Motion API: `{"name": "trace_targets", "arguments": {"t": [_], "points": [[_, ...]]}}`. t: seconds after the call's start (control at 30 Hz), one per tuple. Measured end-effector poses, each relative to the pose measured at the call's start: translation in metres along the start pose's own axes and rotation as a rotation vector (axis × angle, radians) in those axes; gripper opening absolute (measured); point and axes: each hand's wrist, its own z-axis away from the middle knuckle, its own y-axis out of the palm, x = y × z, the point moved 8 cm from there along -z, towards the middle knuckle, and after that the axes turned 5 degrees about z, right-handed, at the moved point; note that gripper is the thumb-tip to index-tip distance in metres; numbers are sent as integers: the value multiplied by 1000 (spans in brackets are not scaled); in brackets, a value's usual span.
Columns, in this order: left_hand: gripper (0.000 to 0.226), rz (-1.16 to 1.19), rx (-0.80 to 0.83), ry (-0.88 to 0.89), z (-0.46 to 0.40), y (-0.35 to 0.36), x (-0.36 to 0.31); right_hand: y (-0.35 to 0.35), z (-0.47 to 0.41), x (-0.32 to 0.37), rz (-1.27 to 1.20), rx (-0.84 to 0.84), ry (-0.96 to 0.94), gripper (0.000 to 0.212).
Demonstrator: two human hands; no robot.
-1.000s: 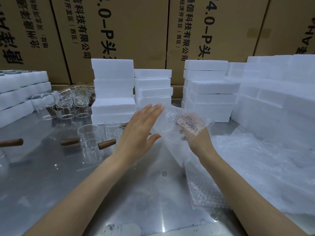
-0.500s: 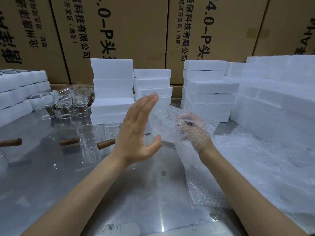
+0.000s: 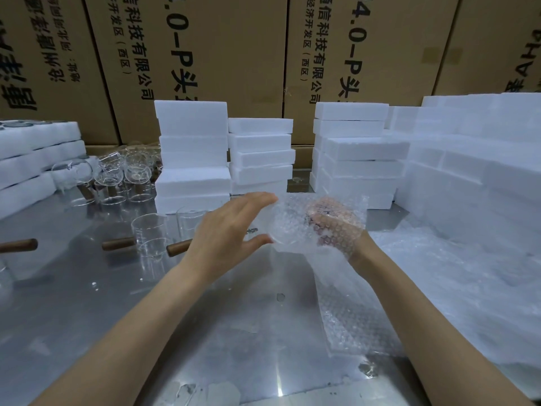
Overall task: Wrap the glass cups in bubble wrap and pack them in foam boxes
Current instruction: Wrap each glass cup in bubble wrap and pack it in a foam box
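i am holding a glass cup [image 3: 288,227] up off the steel table [image 3: 222,317], with my right hand [image 3: 333,227] tucked under a sheet of bubble wrap [image 3: 328,212] that is draping over my knuckles and wrist. through the film my right fingers are looking curled around the cup, though the bubbles are blurring exactly how they lie. my left hand [image 3: 228,232] is coming at the cup's open, still bare end, fingers [image 3: 257,199] held straight and close together above it and thumb [image 3: 257,240] spread below, touching or almost touching the wrap's edge; it is pinching nothing. i am judging that this flat hand is there to fold the loose edge over the glass while the right hand is keeping the roll from springing open.

more bubble wrap [image 3: 439,288] is lying just right of my right wrist, within easy reach. unwrapped wooden-handled glass cups [image 3: 152,235] are waiting just left of my left hand. stacked foam boxes [image 3: 193,159] are standing beyond my fingertips, ready for packing.
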Motion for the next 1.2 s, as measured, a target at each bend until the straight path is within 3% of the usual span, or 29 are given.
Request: {"name": "trace_targets", "arguments": {"t": [0.27, 0.33, 0.47, 0.67, 0.8, 0.87, 0.93, 1.07, 1.13, 1.2], "points": [[75, 136, -49, -102, 4, 5, -4, 3, -1, -9, -102, 3, 119, 10], [81, 176, -61, -111, 4, 7, -6, 7, -2, -9, -107, 26, 120, 15], [89, 258, -81, -153, 3, 11, -4, 9, -1, -2, 127, 30, 32, 26], [85, 501, -92, -450, 11, 25, 24, 18, 3, 6, 140, 129, -30, 15], [60, 755, -241, -698, 19, 29, 51, -9, 18, 43, 297, -260, -460, 20], [50, 896, -309, -783, 21, 30, 58, -25, 25, 49, 218, -427, -528, 18], [53, 1028, -351, -865, 24, 35, 63, -34, 22, 43, 111, -474, -471, 27], [59, 1200, -320, -974, 27, 48, 64, -12, 3, 13, 91, -191, -139, 82], [57, 1235, -311, -977, 27, 49, 62, 5, 2, 2, 90, -14, -41, 74], [65, 1252, -263, -965, 26, 52, 59, 11, 2, 0, -10, 44, -24, 43]]}}
